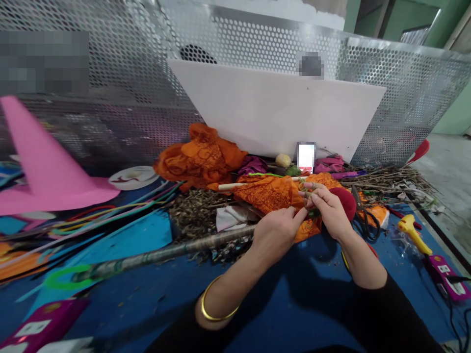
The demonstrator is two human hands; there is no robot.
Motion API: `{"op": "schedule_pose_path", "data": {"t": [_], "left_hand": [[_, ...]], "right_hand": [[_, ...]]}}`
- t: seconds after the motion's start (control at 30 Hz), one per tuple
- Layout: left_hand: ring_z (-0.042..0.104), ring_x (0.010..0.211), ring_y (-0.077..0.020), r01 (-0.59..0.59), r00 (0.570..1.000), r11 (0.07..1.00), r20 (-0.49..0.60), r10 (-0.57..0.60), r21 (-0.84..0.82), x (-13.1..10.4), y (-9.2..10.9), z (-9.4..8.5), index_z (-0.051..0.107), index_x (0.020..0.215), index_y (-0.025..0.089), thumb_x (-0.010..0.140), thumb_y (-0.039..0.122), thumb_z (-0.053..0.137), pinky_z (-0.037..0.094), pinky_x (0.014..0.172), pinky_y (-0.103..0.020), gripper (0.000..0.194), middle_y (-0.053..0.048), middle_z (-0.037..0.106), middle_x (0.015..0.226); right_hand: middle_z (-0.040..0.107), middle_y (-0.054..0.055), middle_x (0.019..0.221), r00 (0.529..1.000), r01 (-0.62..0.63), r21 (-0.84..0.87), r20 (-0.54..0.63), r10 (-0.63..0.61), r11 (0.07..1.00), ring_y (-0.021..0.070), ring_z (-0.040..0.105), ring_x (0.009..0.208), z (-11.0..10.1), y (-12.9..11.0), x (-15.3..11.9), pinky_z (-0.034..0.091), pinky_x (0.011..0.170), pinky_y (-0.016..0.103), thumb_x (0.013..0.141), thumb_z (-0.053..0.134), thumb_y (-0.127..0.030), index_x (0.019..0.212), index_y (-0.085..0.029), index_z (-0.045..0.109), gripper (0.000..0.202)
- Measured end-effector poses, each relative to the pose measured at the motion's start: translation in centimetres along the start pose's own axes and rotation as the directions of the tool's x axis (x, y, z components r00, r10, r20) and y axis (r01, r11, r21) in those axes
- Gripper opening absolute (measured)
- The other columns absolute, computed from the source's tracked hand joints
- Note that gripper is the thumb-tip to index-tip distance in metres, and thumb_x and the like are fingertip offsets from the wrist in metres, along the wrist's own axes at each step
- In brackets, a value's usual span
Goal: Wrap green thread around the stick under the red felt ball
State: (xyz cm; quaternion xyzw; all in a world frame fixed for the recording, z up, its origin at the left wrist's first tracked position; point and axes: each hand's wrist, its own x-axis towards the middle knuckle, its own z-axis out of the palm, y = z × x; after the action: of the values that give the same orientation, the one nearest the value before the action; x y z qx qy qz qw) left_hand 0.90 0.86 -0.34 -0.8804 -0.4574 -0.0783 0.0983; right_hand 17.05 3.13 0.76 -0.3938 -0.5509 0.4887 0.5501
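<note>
My left hand [277,228], with a gold bangle on its forearm, has its fingers pressed together over orange patterned cloth [268,193]. My right hand [326,206] meets it from the right, fingers bent in a pinch on thin green string [302,185]. The string lies at the gathered part of the cloth. A pale stick [230,187] runs along the cloth's top edge. A wrapped pole [172,250] passes toward my left hand, its near end hidden behind it. Just right of my right hand is a red rounded object [345,202].
Black scissors [368,220], a yellow-handled glue gun [414,233] and a purple power strip [447,277] lie right. Left are a pink cone hat [49,162], coloured strips and a tape roll [133,177]. Behind stand a bundle of orange cloth [202,154], a phone [306,156] and a white board [279,108].
</note>
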Motion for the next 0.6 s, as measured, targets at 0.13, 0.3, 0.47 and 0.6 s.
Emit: {"op": "schedule_pose_path", "data": {"t": [0.13,0.3,0.47,0.6], "left_hand": [[0.066,0.079,-0.0233,0.065,0.998,0.993,0.014,-0.063,-0.102,0.0,-0.4,-0.6,0.06,0.122,0.022,0.094,0.018,0.043,0.046,0.065,-0.032,0.033,-0.007,0.068,0.09],[0.067,0.084,-0.0207,0.202,0.979,0.968,0.01,-0.203,-0.152,-0.1,-2.0,-1.9,0.059,0.126,0.023,0.095,0.026,0.046,0.046,0.068,-0.028,0.034,-0.006,0.071,0.095],[0.069,0.091,-0.0246,0.283,0.958,0.941,0.001,-0.288,-0.185,-0.5,-3.5,-3.0,0.062,0.125,0.024,0.095,0.029,0.045,0.046,0.071,-0.031,0.035,-0.007,0.074,0.105],[0.07,0.096,-0.0258,0.28,0.96,0.897,0.111,-0.258,-0.342,-0.8,-3.9,-3.8,0.063,0.122,0.027,0.09,0.029,0.051,0.046,0.075,-0.032,0.034,-0.003,0.075,0.108]], "right_hand": [[0.063,0.007,0.112,0.998,-0.028,0.116,-0.059,0.035,0.993,0.0142,0.065,0.077,-0.2,-0.9,-0.3,0.057,0.075,0.031,0.077,0.071,-0.049,0.066,-0.017,0.062,0.035],[0.063,0.0,0.069,0.995,-0.045,0.083,-0.083,0.051,0.996,0.0071,0.051,0.046,-2.1,-3.0,-0.7,0.043,0.044,0.02,0.077,0.071,-0.047,0.069,-0.017,0.064,0.032],[0.052,-0.005,0.05,0.985,-0.037,-0.08,-0.169,0.023,0.996,0.0037,0.035,0.035,-6.4,-3.2,0.3,0.02,0.035,0.019,0.076,0.072,-0.048,0.066,-0.017,0.064,0.034],[0.044,-0.007,0.044,0.949,0.013,-0.132,-0.31,-0.054,0.991,0.0044,0.032,0.035,-8.4,-1.9,1.6,0.018,0.036,0.021,0.079,0.07,-0.047,0.067,-0.018,0.063,0.032]]}}
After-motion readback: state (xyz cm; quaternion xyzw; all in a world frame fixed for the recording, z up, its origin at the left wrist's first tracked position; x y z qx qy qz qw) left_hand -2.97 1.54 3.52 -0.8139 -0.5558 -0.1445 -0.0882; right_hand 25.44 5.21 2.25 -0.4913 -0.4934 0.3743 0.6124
